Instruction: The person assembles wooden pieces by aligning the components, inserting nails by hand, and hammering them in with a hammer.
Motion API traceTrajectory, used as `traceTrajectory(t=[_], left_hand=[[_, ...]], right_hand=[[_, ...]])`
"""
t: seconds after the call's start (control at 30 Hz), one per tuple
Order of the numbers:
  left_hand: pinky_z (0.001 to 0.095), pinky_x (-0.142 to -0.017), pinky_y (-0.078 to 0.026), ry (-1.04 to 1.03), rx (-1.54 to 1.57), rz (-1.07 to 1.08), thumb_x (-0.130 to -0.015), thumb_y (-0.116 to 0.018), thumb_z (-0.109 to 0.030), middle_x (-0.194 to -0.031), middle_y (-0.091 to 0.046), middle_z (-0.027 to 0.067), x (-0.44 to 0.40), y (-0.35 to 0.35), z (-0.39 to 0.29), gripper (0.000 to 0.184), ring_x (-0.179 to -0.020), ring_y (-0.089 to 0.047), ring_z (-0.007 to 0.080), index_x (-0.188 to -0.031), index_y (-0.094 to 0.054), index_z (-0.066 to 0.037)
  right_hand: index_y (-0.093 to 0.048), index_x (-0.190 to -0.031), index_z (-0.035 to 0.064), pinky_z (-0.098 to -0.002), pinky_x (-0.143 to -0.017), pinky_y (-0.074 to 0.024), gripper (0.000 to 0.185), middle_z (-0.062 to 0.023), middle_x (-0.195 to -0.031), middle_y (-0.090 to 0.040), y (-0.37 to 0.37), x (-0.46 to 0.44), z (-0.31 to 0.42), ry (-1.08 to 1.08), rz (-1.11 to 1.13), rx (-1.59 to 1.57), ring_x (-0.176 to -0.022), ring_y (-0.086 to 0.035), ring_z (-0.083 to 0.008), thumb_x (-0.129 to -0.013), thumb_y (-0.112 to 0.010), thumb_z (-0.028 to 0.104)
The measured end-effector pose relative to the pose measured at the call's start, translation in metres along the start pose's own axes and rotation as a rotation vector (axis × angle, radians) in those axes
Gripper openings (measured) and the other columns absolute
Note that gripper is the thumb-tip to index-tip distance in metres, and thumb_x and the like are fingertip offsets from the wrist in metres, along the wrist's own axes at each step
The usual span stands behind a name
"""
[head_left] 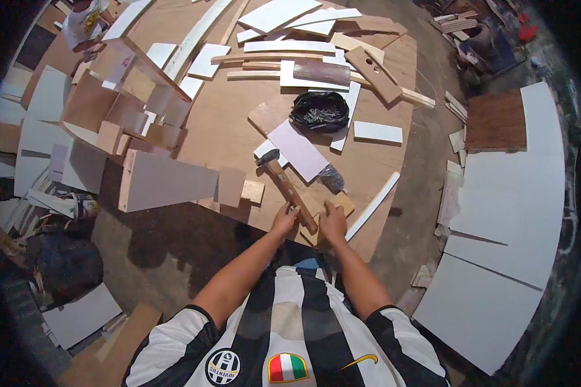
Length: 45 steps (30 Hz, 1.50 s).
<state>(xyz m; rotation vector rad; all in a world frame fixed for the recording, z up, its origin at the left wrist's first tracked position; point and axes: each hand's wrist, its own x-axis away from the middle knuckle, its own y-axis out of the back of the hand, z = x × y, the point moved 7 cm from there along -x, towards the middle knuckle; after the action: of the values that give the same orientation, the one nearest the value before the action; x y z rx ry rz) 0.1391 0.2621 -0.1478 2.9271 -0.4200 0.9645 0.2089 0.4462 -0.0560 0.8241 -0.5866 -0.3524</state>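
A hammer [289, 187] with a dark head and worn wooden handle lies slanted on the workbench [226, 138], head pointing away from me. My left hand [285, 219] is beside the lower handle, its fingertips pressed together. What they hold, if anything, is too small to tell. My right hand [332, 223], also closed, rests over a small pale wooden block [343, 204] at the near edge; its grip is hidden. Beyond it lie a clear plastic bag [331, 178] of dark small pieces and a pale board [297, 149]. A black plastic bag [320, 111] of nails sits open farther back.
White and brown wood strips [289, 46] are piled at the back. A partly built wooden frame [164, 179] stands at the left. Large white panels [503, 193] lie on the right. Another person [84, 24] is at the far upper left.
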Motion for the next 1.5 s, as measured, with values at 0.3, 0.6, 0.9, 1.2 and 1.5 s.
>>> traceTrajectory(t=[0.3, 0.6, 0.9, 1.2, 1.5], left_hand=[[0.0286, -0.063, -0.051, 0.224, 0.089, 0.079, -0.094, -0.067, -0.031, -0.108, -0.063, 0.0100, 0.021, -0.016, -0.039, 0.053, -0.082, -0.063, 0.0163, -0.135, -0.046, -0.005], [0.0273, -0.047, -0.039, 0.202, -0.012, 0.044, -0.092, -0.069, -0.032, -0.089, -0.058, 0.0055, 0.012, -0.018, -0.065, 0.069, -0.058, -0.048, 0.0098, -0.147, -0.036, -0.008], [0.0332, -0.058, -0.044, 0.247, 0.055, 0.074, -0.093, -0.067, -0.036, -0.095, -0.057, 0.0051, 0.028, -0.011, -0.060, 0.068, -0.070, -0.051, 0.0113, -0.150, -0.037, -0.016], [0.0301, -0.054, -0.050, 0.111, -0.122, -0.232, -0.093, -0.065, -0.025, -0.101, -0.064, 0.0121, -0.028, 0.052, -0.073, 0.055, -0.073, -0.061, 0.0150, -0.141, -0.047, -0.006], [0.0437, -0.104, -0.040, -0.553, -0.730, -0.484, -0.090, -0.064, -0.018, -0.141, -0.043, 0.0296, -0.109, 0.073, -0.146, 0.062, -0.126, -0.047, 0.0367, -0.144, -0.041, 0.002]], right_hand=[[-0.057, -0.117, -0.0010, -0.0477, -0.086, -0.0491, 0.041, -0.0238, -0.109, -0.056, -0.011, -0.012, 0.039, 0.121, -0.024, -0.103, -0.101, -0.059, -0.0414, -0.085, -0.071, 0.020], [-0.057, -0.121, 0.0008, -0.0452, -0.095, -0.0482, 0.042, -0.0268, -0.125, -0.056, -0.022, -0.029, 0.040, 0.194, 0.066, -0.444, -0.115, -0.057, -0.0421, -0.087, -0.069, 0.022], [-0.057, -0.119, 0.0038, -0.0469, -0.087, -0.0514, 0.047, -0.0184, -0.117, -0.055, -0.009, -0.017, 0.072, 0.249, 0.095, 0.146, -0.109, -0.055, -0.0384, -0.080, -0.075, 0.022], [-0.055, -0.113, 0.0056, -0.0440, -0.082, -0.0539, 0.039, -0.0155, -0.109, -0.054, 0.014, -0.044, 0.037, 0.289, -0.196, 0.251, -0.105, -0.055, -0.0350, -0.081, -0.072, 0.020], [-0.051, -0.126, 0.0002, -0.0476, -0.090, -0.0479, 0.051, -0.0216, -0.112, -0.060, -0.025, -0.062, 0.129, 0.434, -0.074, -0.271, -0.106, -0.058, -0.0379, -0.080, -0.070, 0.013]])
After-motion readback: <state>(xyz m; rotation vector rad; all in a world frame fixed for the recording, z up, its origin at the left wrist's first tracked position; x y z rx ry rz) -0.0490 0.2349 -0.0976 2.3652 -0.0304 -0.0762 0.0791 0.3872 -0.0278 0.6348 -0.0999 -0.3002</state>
